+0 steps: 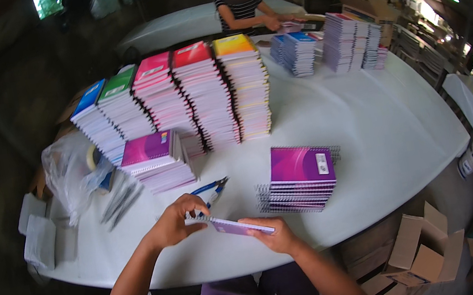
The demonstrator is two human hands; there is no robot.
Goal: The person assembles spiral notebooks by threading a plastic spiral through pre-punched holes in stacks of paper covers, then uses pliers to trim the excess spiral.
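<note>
A thin purple spiral notebook is held tilted just above the near edge of the table. My right hand grips its right end, thumb on the cover. At the other end, my left hand curls its fingers and thumb around the wire coil; the exact contact is hard to make out. Just beyond the left hand lie blue-handled pliers. A pile of purple spiral notebooks stands to the right, coils sticking out on both sides. Farther left is another purple-covered stack.
Tall notebook stacks in blue, green, pink, red and yellow line the table's far left. A plastic bag and tape roll lie left. Across, a person handles notebooks near more stacks. An opened carton sits lower right.
</note>
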